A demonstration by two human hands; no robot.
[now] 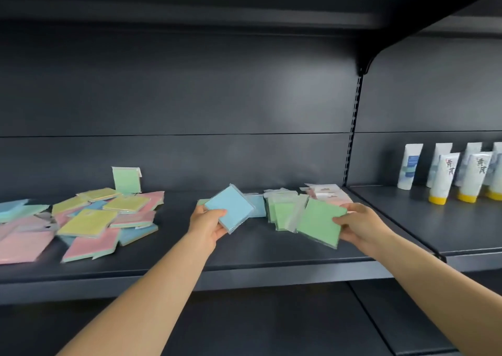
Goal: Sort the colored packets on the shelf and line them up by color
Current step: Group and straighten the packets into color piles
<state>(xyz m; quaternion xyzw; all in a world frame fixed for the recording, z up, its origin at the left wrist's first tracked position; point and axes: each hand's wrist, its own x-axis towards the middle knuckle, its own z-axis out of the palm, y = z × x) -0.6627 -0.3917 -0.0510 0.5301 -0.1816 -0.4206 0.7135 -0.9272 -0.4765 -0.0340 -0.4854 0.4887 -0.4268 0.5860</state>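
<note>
My left hand (pixel 207 224) grips a blue packet (pixel 230 207) tilted above the middle of the dark shelf (pixel 244 252). My right hand (pixel 358 226) holds a green packet (pixel 319 222) by its right edge, next to a row of green packets (pixel 284 211) that lean on one another. Behind the blue one in my hand stands another blue packet (pixel 258 205). Pink and white packets (pixel 326 194) lie at the right end of the shelf. A mixed heap of pink, yellow and blue packets (pixel 89 220) covers the left part. One green packet (pixel 126 179) leans against the back wall.
Several white tubes with yellow caps (pixel 445 176) stand on the neighbouring shelf section to the right. A slotted upright (pixel 353 127) and a bracket divide the two sections. Another shelf overhangs above, and a lower shelf (pixel 271 323) lies below.
</note>
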